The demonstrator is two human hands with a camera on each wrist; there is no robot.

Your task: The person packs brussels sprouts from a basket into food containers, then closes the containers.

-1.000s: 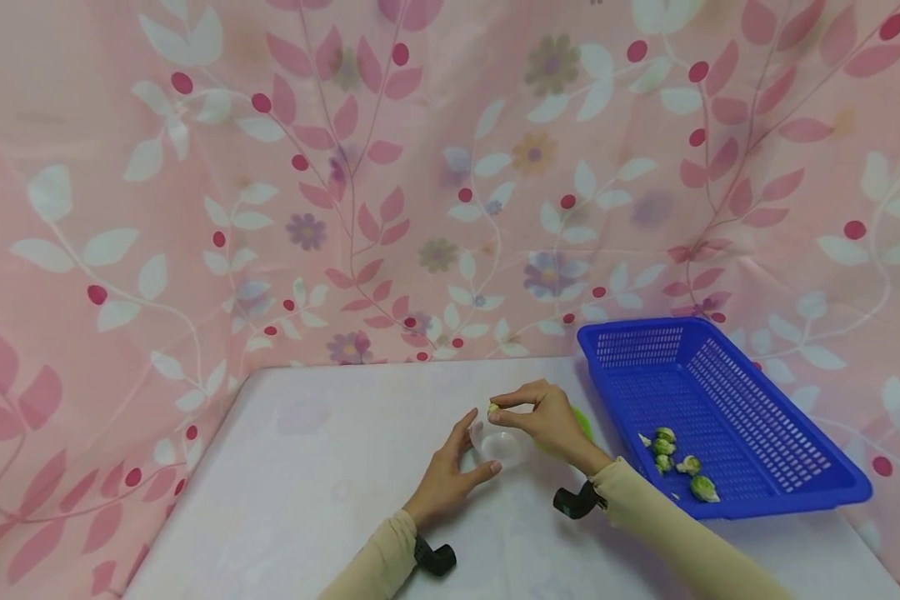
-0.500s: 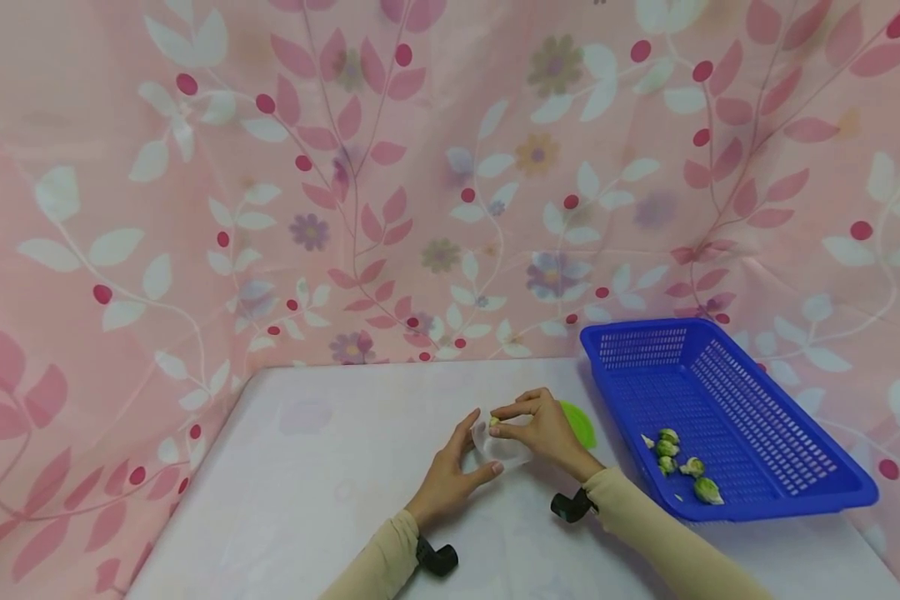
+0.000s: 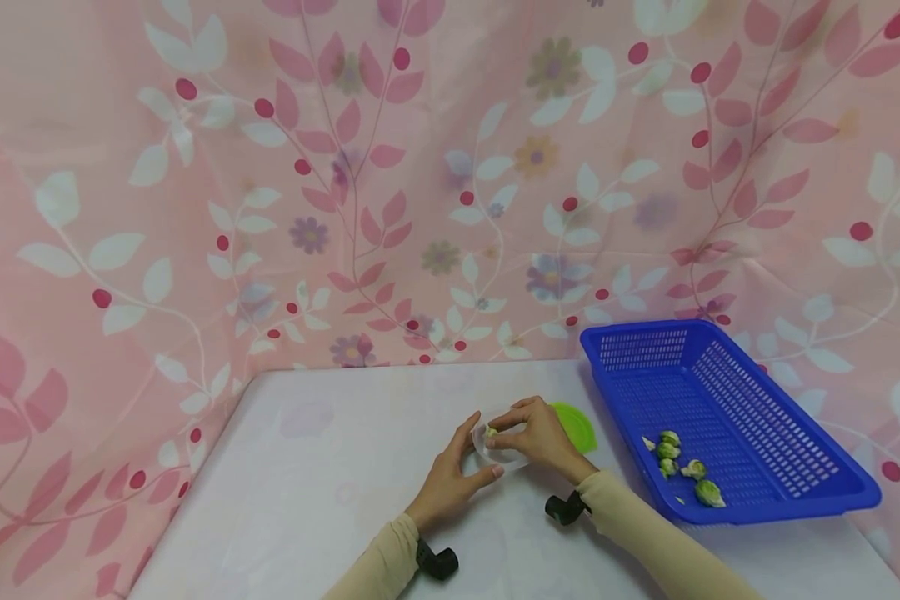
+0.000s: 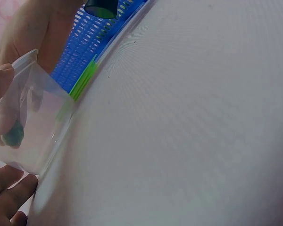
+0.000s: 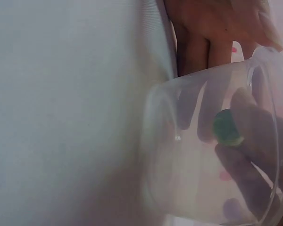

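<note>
My left hand (image 3: 448,483) holds a clear plastic tub (image 5: 179,188) from its left side, thumb on the near side and fingers round the far side. The tub stands upright on the white table. My right hand (image 3: 538,437) reaches in over the rim, pinching a small Brussels sprout (image 5: 228,127) between thumb and fingertips. Through the tub wall in the left wrist view, the green sprout (image 4: 13,134) shows inside, above the base. A bright green lid (image 3: 579,427) lies just beyond my right hand, which partly hides it.
At the right stands a blue perforated basket (image 3: 780,510). Several Brussels sprouts (image 3: 708,493) and a few loose leaf scraps lie along its left side. The white tabletop (image 3: 292,483) stretches to the left, and a pink floral curtain (image 3: 420,167) hangs behind.
My right hand has lowered the sprout from above the tub's rim down into it. More of the green lid shows now. The left hand has stayed about where it was.
</note>
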